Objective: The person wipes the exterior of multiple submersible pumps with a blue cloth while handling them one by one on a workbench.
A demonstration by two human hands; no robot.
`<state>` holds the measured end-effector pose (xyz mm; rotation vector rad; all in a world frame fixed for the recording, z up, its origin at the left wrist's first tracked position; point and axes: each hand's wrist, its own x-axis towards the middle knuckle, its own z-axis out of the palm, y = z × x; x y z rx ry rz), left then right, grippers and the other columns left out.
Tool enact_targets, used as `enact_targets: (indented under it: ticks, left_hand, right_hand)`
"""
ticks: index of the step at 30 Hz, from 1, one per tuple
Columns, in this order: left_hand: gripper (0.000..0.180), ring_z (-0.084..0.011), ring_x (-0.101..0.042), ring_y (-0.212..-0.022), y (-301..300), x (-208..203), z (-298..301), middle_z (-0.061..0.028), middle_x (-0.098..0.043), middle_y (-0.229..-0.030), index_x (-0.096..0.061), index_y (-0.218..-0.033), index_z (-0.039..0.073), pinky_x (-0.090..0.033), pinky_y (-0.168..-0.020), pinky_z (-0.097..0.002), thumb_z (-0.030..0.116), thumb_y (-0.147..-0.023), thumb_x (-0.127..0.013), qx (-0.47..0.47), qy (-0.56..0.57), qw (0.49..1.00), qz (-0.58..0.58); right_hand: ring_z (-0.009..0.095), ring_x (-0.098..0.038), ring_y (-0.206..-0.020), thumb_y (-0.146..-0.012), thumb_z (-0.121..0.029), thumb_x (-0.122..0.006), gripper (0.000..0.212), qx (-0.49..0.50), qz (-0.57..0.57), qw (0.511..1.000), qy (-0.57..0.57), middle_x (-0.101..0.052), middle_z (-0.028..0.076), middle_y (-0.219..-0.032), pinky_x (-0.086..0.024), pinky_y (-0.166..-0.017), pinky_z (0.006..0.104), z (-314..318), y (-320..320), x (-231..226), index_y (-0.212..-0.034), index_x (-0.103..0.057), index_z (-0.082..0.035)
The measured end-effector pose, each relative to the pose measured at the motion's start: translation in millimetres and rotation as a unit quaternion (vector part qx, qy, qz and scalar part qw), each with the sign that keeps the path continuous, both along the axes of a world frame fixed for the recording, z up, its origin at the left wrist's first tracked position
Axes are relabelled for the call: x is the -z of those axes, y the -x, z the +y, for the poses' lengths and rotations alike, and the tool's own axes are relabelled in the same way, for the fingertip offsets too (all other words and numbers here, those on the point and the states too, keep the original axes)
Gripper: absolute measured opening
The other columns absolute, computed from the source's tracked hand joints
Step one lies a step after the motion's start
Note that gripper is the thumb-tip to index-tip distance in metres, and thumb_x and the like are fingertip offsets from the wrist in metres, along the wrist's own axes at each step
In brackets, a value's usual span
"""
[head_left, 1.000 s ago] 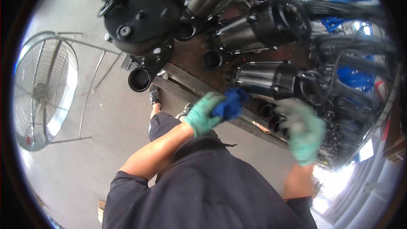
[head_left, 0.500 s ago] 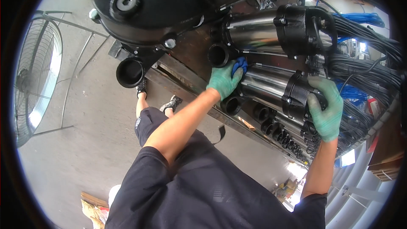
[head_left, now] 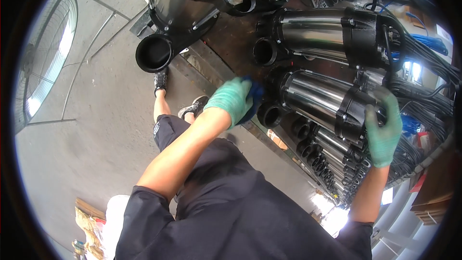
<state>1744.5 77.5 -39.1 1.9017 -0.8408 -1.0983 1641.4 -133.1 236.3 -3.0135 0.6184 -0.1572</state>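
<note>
A submersible pump [head_left: 313,95] with a shiny steel barrel and black cast ends lies in front of me on the bench. My left hand [head_left: 227,100], in a green glove, is closed on a blue cloth [head_left: 255,98], off the pump's left end and apart from it. The cloth is partly hidden by the fingers and smeared by motion. At the other end, my green-gloved right hand [head_left: 386,132] curls its fingers and thumb around the black end cap [head_left: 352,115]. A round black outlet [head_left: 271,115] juts toward me from the pump's left end.
Another steel-barrelled pump [head_left: 317,31] lies just beyond, and a row of several more [head_left: 332,149] runs to the lower right. Bundled black cables [head_left: 423,91] crowd the right side. A larger black machine [head_left: 185,9] stands at the far left, a fan [head_left: 50,53] beyond it.
My left hand has drawn the blue cloth off the pump's end, toward the left and nearer me. My right hand stays at the end cap. The view has shifted.
</note>
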Motion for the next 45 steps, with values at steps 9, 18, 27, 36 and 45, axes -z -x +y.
enact_targets:
  ticks: [9,18,27,36,45]
  left_hand:
    - [0.045,-0.0458,-0.064,-0.116,51.1,32.2,-18.5,-0.0245,-0.065,-0.128,-0.060,-0.140,0.003,-0.053,-0.100,-0.0476,0.009,-0.096,-0.067,-0.300,0.132,0.945,-0.011]
    - [0.042,-0.0449,-0.064,-0.117,38.5,30.2,-55.9,-0.0248,-0.068,-0.123,-0.061,-0.139,0.009,-0.054,-0.098,-0.0468,0.009,-0.097,-0.065,-0.187,0.224,0.956,-0.028]
    - [0.040,-0.0436,-0.065,-0.112,41.2,42.4,-27.8,-0.0199,-0.068,-0.123,-0.063,-0.134,0.008,-0.053,-0.098,-0.0480,0.012,-0.095,-0.067,-0.086,0.194,0.970,-0.118]
    - [0.044,-0.0425,-0.064,-0.117,103.0,50.5,18.3,-0.0211,-0.069,-0.125,-0.063,-0.136,0.004,-0.053,-0.101,-0.0471,0.008,-0.092,-0.069,-0.187,0.211,0.959,-0.022]
    - [0.047,-0.0441,-0.058,-0.126,94.6,61.8,-35.1,-0.0218,-0.064,-0.136,-0.061,-0.140,0.005,-0.049,-0.106,-0.0489,0.006,-0.093,-0.063,-0.153,0.187,0.962,-0.124]
  right_hand:
    - [0.039,-0.073,-0.105,-0.074,-0.007,-0.077,0.028,-0.129,0.021,0.990,0.050,-0.074,0.017,-0.115,-0.060,-0.090,0.0466,-0.5,66.5,-10.4,-0.097,-0.060,-0.008]
    - [0.049,-0.067,-0.110,-0.077,-0.027,-0.070,0.031,-0.238,0.029,0.970,0.028,-0.067,0.015,-0.115,-0.057,-0.089,0.0558,9.2,121.2,-9.9,-0.095,-0.054,-0.007]
    - [0.047,-0.069,-0.108,-0.078,-0.025,-0.072,0.028,-0.216,0.013,0.976,0.031,-0.068,0.014,-0.110,-0.058,-0.086,0.0538,13.2,115.2,-6.0,-0.087,-0.051,-0.008]
    - [0.047,-0.070,-0.107,-0.072,-0.020,-0.084,0.038,-0.186,0.004,0.982,0.042,-0.070,0.017,-0.108,-0.060,-0.089,0.0517,26.3,92.6,-6.0,-0.088,-0.052,-0.008]
    - [0.022,-0.071,-0.085,-0.085,-0.017,-0.083,0.023,0.091,-0.017,0.995,0.028,-0.074,0.009,-0.100,-0.057,-0.073,0.0344,23.4,19.3,-0.7,-0.087,-0.065,-0.002]
